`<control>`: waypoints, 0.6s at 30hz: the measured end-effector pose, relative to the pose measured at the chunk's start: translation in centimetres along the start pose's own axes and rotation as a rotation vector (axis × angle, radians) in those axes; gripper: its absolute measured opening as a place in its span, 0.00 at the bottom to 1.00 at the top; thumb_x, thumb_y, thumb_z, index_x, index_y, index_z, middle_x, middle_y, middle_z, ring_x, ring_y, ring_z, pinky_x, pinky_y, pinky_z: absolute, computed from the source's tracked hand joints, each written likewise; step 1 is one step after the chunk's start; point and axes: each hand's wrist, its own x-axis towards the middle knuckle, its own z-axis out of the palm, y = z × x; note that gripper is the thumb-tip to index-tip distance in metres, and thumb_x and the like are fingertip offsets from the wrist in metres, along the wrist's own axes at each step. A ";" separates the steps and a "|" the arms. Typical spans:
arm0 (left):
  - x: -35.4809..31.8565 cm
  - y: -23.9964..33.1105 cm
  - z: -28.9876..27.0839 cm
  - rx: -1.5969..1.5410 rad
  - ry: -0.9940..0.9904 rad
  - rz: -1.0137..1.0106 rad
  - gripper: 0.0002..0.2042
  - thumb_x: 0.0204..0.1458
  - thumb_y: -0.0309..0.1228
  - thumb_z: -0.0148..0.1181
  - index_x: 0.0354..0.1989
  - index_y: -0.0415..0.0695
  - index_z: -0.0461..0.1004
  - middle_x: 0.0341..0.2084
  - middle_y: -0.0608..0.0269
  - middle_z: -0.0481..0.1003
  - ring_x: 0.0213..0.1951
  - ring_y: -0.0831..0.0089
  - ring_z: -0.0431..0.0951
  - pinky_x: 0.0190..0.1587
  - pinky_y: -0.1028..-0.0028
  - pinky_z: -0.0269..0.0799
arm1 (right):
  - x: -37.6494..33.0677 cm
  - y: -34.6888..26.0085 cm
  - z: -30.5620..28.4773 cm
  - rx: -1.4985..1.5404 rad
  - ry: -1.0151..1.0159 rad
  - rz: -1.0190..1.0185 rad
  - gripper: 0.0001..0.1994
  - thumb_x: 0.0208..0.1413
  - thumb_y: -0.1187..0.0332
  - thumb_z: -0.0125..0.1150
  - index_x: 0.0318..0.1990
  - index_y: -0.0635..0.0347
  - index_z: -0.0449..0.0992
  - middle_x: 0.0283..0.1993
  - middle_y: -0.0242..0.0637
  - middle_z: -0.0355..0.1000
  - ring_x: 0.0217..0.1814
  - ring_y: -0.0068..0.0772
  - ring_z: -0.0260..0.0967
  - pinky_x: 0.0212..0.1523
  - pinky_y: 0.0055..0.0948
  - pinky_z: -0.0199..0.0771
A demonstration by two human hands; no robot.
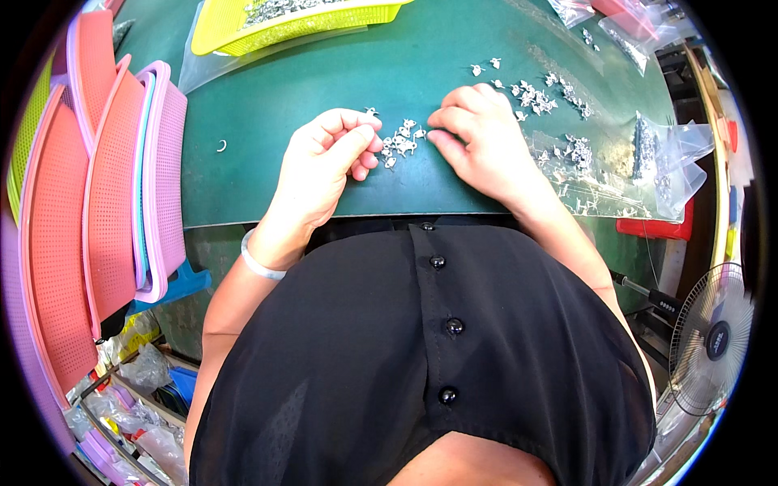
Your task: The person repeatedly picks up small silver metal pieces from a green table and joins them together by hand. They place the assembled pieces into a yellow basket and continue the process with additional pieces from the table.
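My left hand (pixel 328 162) is closed in a pinch, thumb against the curled fingers. A small silvery metal piece (pixel 372 111) shows at its fingertips; whether it is gripped or lies just behind them is hard to see. Between my hands lies a loose pile of small silvery metal pieces (pixel 400 144), each looking like a bead with a tiny loop. Bent fingers and thumb draw together on my right hand (pixel 484 142), beside the pile's right edge. Anything in that grip is too small or hidden to name.
More metal pieces (pixel 535 99) are scattered beyond my right hand, near clear plastic bags (pixel 679 166). A yellow basket (pixel 316 31) of small parts stands at the back. Stacked pink and purple baskets (pixel 166 170) crowd the left. A fan (pixel 713 340) stands low right.
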 end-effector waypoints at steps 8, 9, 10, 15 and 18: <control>0.0 -0.2 0.3 0.047 -0.041 -0.005 0.06 0.55 0.27 0.51 0.37 0.38 0.72 0.25 0.66 0.73 0.22 0.85 0.68 0.25 0.86 0.64 | 0.2 -0.5 1.3 0.008 0.002 0.010 0.03 0.42 0.71 0.59 0.25 0.59 0.73 0.27 0.34 0.65 0.34 0.37 0.62 0.37 0.32 0.62; 0.0 -0.1 0.4 0.052 -0.051 -0.020 0.06 0.55 0.27 0.51 0.36 0.39 0.72 0.24 0.67 0.73 0.22 0.85 0.69 0.24 0.86 0.64 | 0.4 -0.6 1.1 0.058 0.031 -0.012 0.03 0.42 0.72 0.59 0.25 0.59 0.72 0.28 0.35 0.65 0.34 0.37 0.62 0.37 0.32 0.62; 0.0 0.1 0.5 0.056 -0.061 -0.034 0.06 0.55 0.28 0.51 0.36 0.39 0.72 0.24 0.67 0.73 0.22 0.85 0.69 0.24 0.86 0.64 | 0.6 -0.7 0.8 0.109 0.060 -0.033 0.03 0.42 0.73 0.59 0.25 0.60 0.72 0.28 0.35 0.65 0.34 0.38 0.62 0.36 0.32 0.63; 0.4 0.7 1.1 -0.020 -0.147 -0.128 0.06 0.55 0.29 0.51 0.34 0.40 0.72 0.23 0.68 0.72 0.21 0.85 0.69 0.23 0.87 0.63 | 1.4 -1.6 -0.3 0.273 0.155 -0.222 0.04 0.41 0.76 0.59 0.26 0.60 0.70 0.29 0.36 0.65 0.34 0.39 0.61 0.34 0.32 0.65; 0.3 0.9 1.5 -0.069 -0.163 -0.111 0.07 0.54 0.29 0.51 0.34 0.40 0.72 0.22 0.69 0.72 0.21 0.85 0.68 0.23 0.86 0.63 | 1.5 -1.6 -0.4 0.335 0.153 -0.191 0.04 0.42 0.76 0.59 0.26 0.61 0.70 0.29 0.36 0.65 0.33 0.38 0.61 0.34 0.31 0.65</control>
